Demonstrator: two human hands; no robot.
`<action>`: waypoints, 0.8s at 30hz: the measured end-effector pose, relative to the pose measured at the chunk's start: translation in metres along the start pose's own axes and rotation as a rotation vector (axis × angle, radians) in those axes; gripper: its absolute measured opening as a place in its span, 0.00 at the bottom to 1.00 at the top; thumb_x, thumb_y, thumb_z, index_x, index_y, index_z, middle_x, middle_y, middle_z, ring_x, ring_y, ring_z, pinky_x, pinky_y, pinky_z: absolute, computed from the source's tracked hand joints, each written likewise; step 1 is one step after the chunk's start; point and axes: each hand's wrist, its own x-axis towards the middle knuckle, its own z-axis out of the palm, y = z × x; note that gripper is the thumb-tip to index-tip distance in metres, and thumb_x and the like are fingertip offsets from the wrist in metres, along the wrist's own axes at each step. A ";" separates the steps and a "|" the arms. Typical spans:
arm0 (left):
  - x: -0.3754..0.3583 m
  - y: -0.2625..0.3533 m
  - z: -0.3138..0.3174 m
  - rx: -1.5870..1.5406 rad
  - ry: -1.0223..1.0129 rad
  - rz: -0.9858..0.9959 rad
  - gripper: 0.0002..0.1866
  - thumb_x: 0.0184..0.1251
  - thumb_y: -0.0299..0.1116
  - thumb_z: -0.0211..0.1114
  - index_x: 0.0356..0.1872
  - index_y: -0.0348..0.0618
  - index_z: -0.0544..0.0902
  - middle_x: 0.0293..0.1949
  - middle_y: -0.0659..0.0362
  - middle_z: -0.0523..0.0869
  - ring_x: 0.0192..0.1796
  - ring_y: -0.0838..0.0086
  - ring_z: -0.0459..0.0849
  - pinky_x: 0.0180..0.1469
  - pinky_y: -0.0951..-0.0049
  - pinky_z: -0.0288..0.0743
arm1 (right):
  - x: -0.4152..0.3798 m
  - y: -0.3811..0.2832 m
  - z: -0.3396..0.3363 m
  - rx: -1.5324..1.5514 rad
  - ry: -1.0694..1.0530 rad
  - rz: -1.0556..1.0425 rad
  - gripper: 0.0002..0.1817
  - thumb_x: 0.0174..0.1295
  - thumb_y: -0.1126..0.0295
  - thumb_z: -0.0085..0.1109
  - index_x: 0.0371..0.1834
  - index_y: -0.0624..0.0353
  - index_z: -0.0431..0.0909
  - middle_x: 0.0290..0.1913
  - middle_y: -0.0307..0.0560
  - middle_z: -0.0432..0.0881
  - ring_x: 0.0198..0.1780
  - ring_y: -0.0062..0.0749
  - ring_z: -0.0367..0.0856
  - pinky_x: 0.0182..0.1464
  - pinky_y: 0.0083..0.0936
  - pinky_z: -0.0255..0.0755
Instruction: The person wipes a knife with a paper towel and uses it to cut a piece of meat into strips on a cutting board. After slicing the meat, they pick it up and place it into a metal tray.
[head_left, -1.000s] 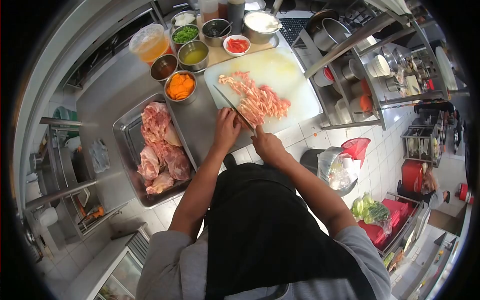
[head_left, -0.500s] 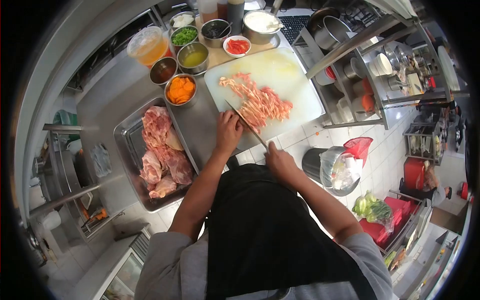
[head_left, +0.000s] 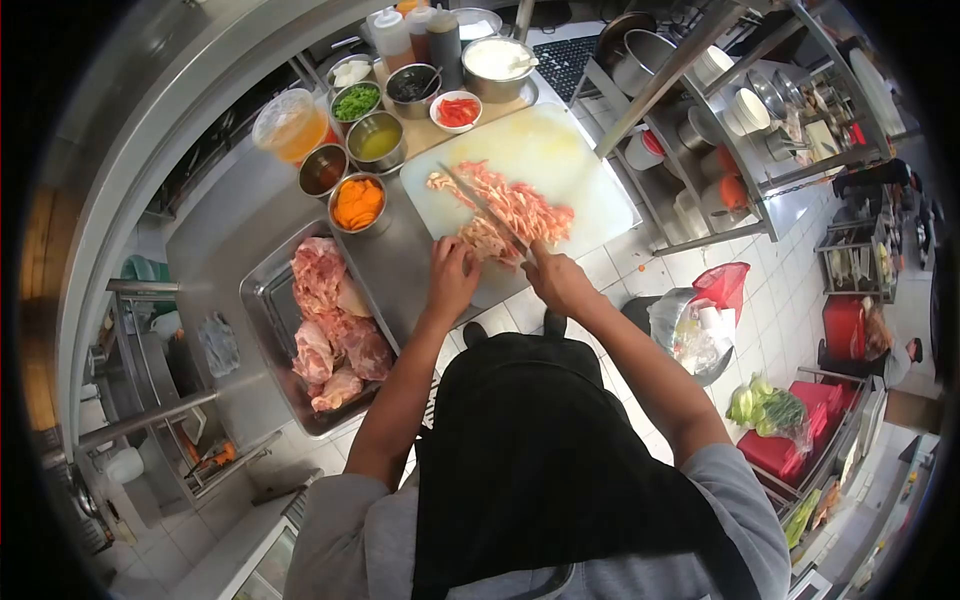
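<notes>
At frame centre the left hand (head_left: 452, 272) presses curled fingers on sliced meat (head_left: 505, 212) while the right hand (head_left: 558, 280) grips a knife (head_left: 487, 209) lying across it on the white board (head_left: 560, 160), with a meat tray (head_left: 262, 300) left and bowls (head_left: 375, 140) beyond.

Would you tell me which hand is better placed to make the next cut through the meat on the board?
The right hand: it holds the knife, whose blade lies across the meat strips on the cutting board. The left hand only steadies the near end.
</notes>
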 end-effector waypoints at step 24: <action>-0.004 0.003 0.019 0.234 0.082 -0.055 0.08 0.49 0.22 0.69 0.27 0.39 0.76 0.34 0.50 0.77 0.42 0.50 0.77 0.46 0.53 0.73 | 0.034 0.019 0.035 -0.033 -0.045 -0.196 0.20 0.70 0.62 0.56 0.54 0.66 0.65 0.31 0.69 0.83 0.33 0.68 0.83 0.36 0.58 0.77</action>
